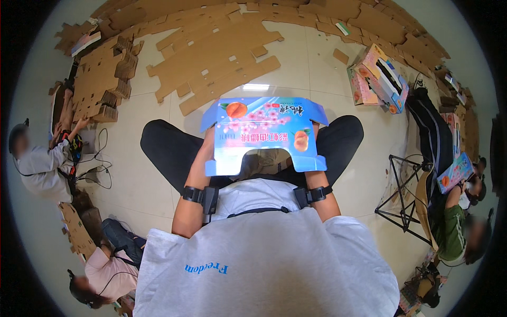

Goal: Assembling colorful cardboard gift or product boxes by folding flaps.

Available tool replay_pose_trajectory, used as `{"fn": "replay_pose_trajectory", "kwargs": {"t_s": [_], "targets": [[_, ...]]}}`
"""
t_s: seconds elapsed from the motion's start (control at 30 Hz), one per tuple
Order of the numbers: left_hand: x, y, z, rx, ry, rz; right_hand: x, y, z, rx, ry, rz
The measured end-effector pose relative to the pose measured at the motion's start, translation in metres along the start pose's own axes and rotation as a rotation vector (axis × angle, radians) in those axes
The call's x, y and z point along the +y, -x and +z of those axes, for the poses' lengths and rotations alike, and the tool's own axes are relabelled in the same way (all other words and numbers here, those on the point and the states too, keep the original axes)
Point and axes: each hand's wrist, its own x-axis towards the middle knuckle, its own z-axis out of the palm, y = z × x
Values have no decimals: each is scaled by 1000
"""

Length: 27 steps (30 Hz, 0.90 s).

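The blue printed carton [264,124], which shows peaches and pink blossoms, is raised in front of the body, between the two knees, and is upside down to the wearer. It seems only partly folded: flaps stand out at its left and right corners, and a wide notch opens in its near edge. The left hand [208,141] and the right hand [316,130] grasp it from the two sides (most of the fingers are hidden behind the board, so I cannot tell how firmly).

To shape it well, I would keep both sides level, press along the creases little by little, and not pull at the notch, where the board is probably weakest.

Below is a pale tiled floor [309,68]. On its far part lie flat brown cardboard sheets [216,63], and at far left there is a cardboard stack [100,79]. At far right stand printed cartons [381,76]. Other people sit around: a person in white [45,174] at left, a person in pink [108,272] at near left, and a person in green [453,232] at right.
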Motion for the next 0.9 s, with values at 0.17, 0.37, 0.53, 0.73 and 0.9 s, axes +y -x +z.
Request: {"fn": "replay_pose_trajectory", "kwargs": {"t_s": [0.17,0.37,0.53,0.73,0.9], "targets": [[10,29,-19,258,-169,337,-34,-15,-10,173,264,31],[29,61,-15,408,-848,726,-73,7,1,227,920,-465],[41,39,0,227,-1043,722,-89,-14,21,-134,1258,-454],[59,31,28,229,-920,644,-96,-30,53,-209,1252,-452],[80,28,54,263,-899,618,-107,-35,80,-140,1273,-494]]}}
